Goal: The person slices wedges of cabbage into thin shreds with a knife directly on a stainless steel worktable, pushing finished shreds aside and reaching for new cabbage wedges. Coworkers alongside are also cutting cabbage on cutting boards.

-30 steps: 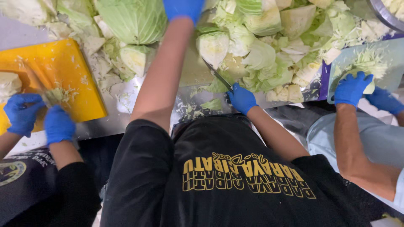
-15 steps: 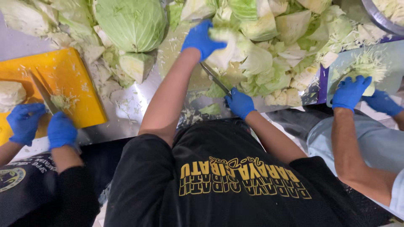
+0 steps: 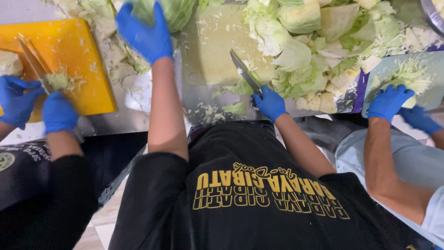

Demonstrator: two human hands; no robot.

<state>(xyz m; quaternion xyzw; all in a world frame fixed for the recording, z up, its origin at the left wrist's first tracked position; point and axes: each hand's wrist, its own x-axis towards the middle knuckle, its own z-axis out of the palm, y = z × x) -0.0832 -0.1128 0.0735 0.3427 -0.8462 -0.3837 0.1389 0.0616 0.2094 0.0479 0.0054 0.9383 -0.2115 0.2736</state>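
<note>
The person's left hand (image 3: 144, 34), in a blue glove, is stretched far out over the steel table (image 3: 134, 115), the bare forearm running straight from the black sleeve toward the far edge. Its fingers are spread and laid over the near side of a whole green cabbage (image 3: 173, 10) that lies at the far edge of the table, just beyond the pale cutting board (image 3: 217, 46); the grip is open and cupped on the head, not closed round it.

The right hand (image 3: 270, 103), also in a blue glove, stays close to the near edge of the table with the elbow bent and the forearm angled in toward the body. Its grip is pressed together round the handle of a knife (image 3: 245, 71), whose blade slants away and to the left, the tip over the near right part of the pale board. A few green leaf scraps lie under and beside the blade.

To the right of the board is a heap of cut cabbage pieces (image 3: 314, 51), wedges and loose leaves, reaching the far edge.

At the left end of the table, another person's two gloved hands (image 3: 37, 104) work with a knife on shredded cabbage on a yellow cutting board (image 3: 74, 55). At the right end, a third person's gloved hands (image 3: 393, 99) press on shredded cabbage on a grey-blue board (image 3: 430, 69).
</note>
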